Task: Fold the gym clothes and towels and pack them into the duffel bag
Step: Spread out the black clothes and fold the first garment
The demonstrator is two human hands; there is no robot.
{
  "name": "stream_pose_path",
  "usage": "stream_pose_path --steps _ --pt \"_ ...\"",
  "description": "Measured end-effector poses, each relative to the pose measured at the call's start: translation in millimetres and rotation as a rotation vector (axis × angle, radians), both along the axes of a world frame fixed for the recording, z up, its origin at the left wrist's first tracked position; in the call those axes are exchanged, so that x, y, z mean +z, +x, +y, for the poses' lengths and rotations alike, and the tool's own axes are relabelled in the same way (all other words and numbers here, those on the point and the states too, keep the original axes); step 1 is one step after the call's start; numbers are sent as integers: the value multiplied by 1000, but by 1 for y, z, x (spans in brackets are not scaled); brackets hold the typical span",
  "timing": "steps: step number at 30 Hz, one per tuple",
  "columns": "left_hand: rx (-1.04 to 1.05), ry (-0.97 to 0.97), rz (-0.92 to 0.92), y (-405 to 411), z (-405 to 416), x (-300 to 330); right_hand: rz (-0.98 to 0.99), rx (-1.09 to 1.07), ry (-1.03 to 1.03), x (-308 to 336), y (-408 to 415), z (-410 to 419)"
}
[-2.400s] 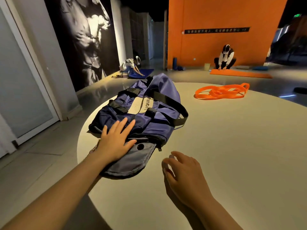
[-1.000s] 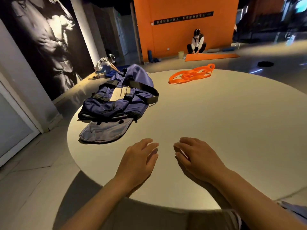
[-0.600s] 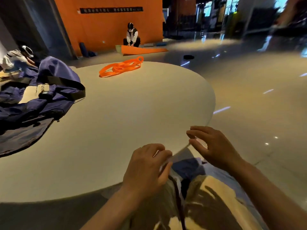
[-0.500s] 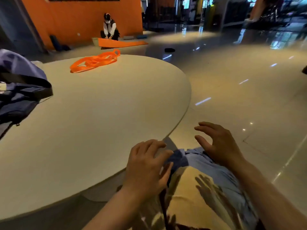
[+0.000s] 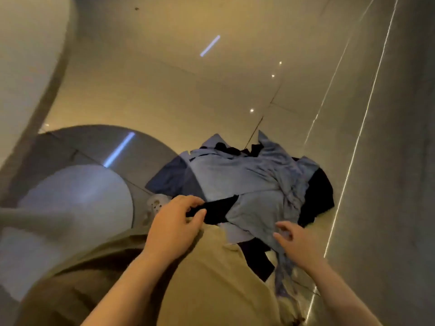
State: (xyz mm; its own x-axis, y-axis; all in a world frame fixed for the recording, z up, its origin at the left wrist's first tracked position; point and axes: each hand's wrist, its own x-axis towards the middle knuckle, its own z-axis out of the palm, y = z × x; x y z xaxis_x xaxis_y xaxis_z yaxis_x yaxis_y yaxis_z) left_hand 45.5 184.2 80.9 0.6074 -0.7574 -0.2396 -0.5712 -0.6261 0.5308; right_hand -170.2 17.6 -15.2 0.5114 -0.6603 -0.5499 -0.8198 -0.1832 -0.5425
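Below, glossy tiled floor (image 5: 164,74), clothes pile (image 5: 247,184), round table edge (image 5: 30,67)

1. The pale tiled floor (image 5: 164,74) is glossy and mirrors the lights.
2. The heap of light-blue and black cloth garments (image 5: 249,184) looks soft, matt and creased.
3. The khaki cloth trousers (image 5: 211,278) are matt.
4. The round off-white tabletop (image 5: 28,43) looks smooth and matt.

A large indoor public hall, by the look of the glossy tiled floor (image 5: 211,95) stretching away beyond both hands, ceiling lights mirrored in it as streaks and dots. To the left of the left hand (image 5: 174,227) curves the pale table edge (image 5: 58,74) above its round base (image 5: 77,196). A heap of clothes (image 5: 249,184) lies on the floor just ahead of the fingers.
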Motion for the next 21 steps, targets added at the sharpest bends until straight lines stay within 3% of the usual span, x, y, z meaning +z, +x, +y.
stream_pose_path --steps 3,8,12,17,21 --pt "7 94 235 35 -32 -36 133 -70 131 -47 -18 -1" --pt "148 205 390 68 -59 -119 259 -141 303 -109 -19 -1" --pt "127 410 459 78 -46 -187 308 -155 332 -153 -3 2" --pt "183 429 451 81 -36 -235 461 -459 504 -210 2 31" --pt "236 407 483 80 -40 -283 436 -792 612 -255 21 50"
